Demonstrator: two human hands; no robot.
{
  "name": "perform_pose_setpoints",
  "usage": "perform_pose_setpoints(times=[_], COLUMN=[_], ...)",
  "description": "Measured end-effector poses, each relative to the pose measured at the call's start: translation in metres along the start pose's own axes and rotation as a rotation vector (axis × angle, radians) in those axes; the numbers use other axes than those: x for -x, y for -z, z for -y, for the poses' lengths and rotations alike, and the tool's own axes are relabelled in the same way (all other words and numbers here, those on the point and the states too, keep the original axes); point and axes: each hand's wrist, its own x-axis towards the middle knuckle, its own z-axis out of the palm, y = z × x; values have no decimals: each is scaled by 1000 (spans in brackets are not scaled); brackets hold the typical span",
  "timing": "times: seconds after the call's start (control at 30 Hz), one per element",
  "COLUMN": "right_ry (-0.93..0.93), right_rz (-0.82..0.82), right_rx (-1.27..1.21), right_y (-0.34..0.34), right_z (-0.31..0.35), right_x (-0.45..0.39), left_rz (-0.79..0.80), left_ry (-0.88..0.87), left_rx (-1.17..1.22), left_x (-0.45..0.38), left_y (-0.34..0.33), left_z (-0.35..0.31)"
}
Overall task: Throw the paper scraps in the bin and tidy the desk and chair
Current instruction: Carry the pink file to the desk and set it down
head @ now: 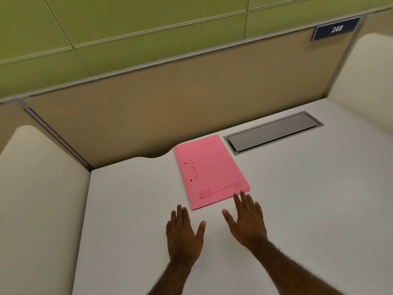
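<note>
Both hands are flat and spread over the white surface [297, 199], palms down, and they hold nothing. The left hand [184, 235] is just below the near left corner of the pink file folder [210, 171], apart from it. The fingertips [241, 195] of the right hand [247, 222] reach the near right edge of the folder and seem to touch it. The folder lies closed in the middle of the surface, a little turned, its far right corner just beside the grey cable hatch [274, 130]. No paper scraps, no bin and no chair are in view, so I judge that the step in hand is to straighten the folder as part of tidying. To do this well, both hands should press lightly on the two near corners and turn the folder until its edges run parallel with the beige partition [170, 99]. The pressure should be even, because thin card can bend or slide away on a smooth top. It is better to keep the folder clear of the hatch, so the lid can open freely.
</note>
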Motion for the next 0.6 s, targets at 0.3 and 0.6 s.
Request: perform_pose_setpoints(times=[0.3,0.6], right_ry=[17,60], right_rz=[-73,-167], right_rx=[-19,-2], right_y=[21,2], right_z=[17,29], right_x=[120,273], left_rz=[-6,-79], left_ry=[-83,-176], left_rx=[-16,-9], left_x=[107,243], left_y=[42,75], left_z=[28,88])
